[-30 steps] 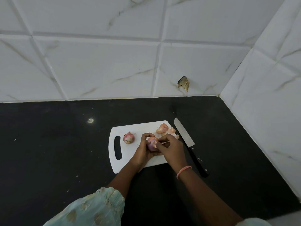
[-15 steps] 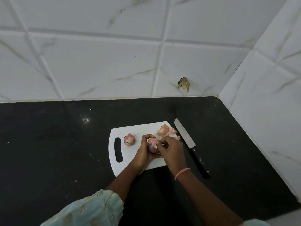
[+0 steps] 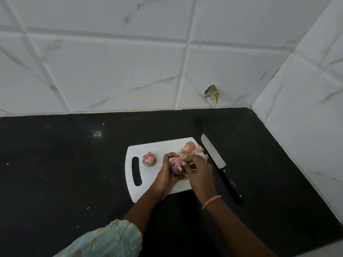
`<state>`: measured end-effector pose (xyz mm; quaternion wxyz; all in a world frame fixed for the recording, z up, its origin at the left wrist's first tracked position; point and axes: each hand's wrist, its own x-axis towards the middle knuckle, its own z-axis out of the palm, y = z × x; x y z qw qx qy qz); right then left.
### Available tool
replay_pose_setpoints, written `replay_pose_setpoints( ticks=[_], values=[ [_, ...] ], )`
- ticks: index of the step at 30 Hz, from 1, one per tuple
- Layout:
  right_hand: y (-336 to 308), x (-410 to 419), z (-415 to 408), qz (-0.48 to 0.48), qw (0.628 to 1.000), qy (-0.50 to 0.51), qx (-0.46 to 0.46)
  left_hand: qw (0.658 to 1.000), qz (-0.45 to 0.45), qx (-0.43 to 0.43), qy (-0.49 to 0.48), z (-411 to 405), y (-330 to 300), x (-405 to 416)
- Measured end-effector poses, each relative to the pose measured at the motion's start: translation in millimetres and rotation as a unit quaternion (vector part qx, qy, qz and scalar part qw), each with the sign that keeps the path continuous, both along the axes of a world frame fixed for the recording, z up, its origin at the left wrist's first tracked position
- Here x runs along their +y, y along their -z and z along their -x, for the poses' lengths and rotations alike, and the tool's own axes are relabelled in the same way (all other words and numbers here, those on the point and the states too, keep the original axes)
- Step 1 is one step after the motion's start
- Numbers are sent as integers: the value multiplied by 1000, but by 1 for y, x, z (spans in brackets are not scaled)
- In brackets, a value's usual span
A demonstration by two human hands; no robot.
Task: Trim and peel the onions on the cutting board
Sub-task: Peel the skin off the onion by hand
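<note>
Onion [image 3: 176, 166] sits cupped in the left hand [image 3: 165, 178] over the board [image 3: 159, 147], fingers curled round it, while the right hand [image 3: 199, 170] pinches a loose flap of skin. Pulled too hard, the skin may tear short or the smooth bulb slip out. A second onion [image 3: 149, 159] waits at left.

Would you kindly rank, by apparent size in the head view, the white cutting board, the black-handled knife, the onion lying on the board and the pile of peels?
1. White plastic cutting board.
2. Black-handled knife, long but narrow.
3. Pile of pinkish onion peels and the unpeeled onion lying on the board look alike; no ranking.
</note>
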<state>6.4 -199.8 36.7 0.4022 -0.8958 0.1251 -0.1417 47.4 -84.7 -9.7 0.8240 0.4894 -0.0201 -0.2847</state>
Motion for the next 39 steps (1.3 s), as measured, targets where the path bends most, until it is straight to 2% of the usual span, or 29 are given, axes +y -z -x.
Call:
replay_pose_setpoints(
  ticks=[6, 13, 18, 22, 27, 31, 39],
  values=[
    [-2, -1, -1, 37, 999, -37, -3, 1000, -23, -6, -1, 4, -2, 0],
    [-4, -10, -2, 31, 999, -28, -5, 1000, 11, 10, -14, 2, 0, -1],
    [0, -13, -7, -90, 996, 23, 16, 996, 57, 57, -33, 1, 2, 1],
    [2, -14, -8, -191, 978, 72, 53, 993, 76, 76, -49, -1, 1, 0],
    [-4, -10, -6, -277, 955, 101, 34, 989, 88, 110, -40, -4, 2, 2],
    [-3, -7, -3, -213, 976, 40, 36, 989, 95, 107, -28, -4, 2, 3],
    [-10, -6, -4, -169, 985, 37, 5, 992, 103, 74, -17, -3, 3, 4]
  ],
)
